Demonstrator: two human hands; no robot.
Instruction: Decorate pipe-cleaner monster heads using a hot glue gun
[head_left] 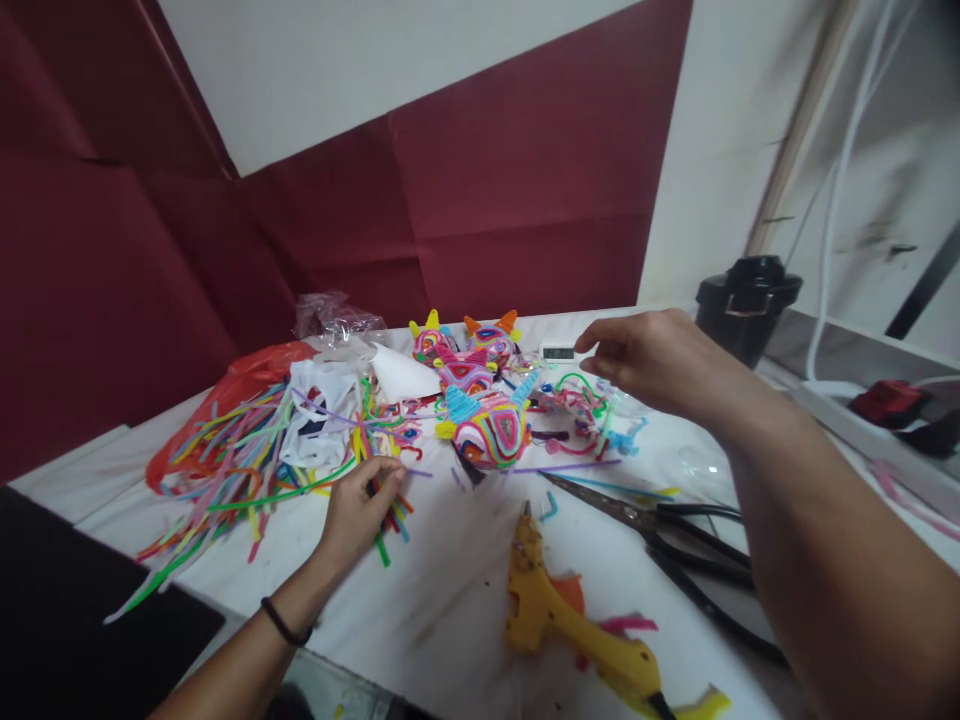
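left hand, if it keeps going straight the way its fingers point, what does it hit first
The left hand already has its fingertips in the loose pile of pipe cleaners. Straight on, up and right, it would probably meet the striped pipe-cleaner figure next, though depth is unclear.

Fuzzy matt pipe cleaners (247, 450) lie on a smooth white table (450, 600) by a glossy red plastic bag (247, 375), crinkled clear film (334, 315), a yellow plastic glue gun (555, 610), dull metal scissors (600, 505) and matt maroon paper (525, 180).
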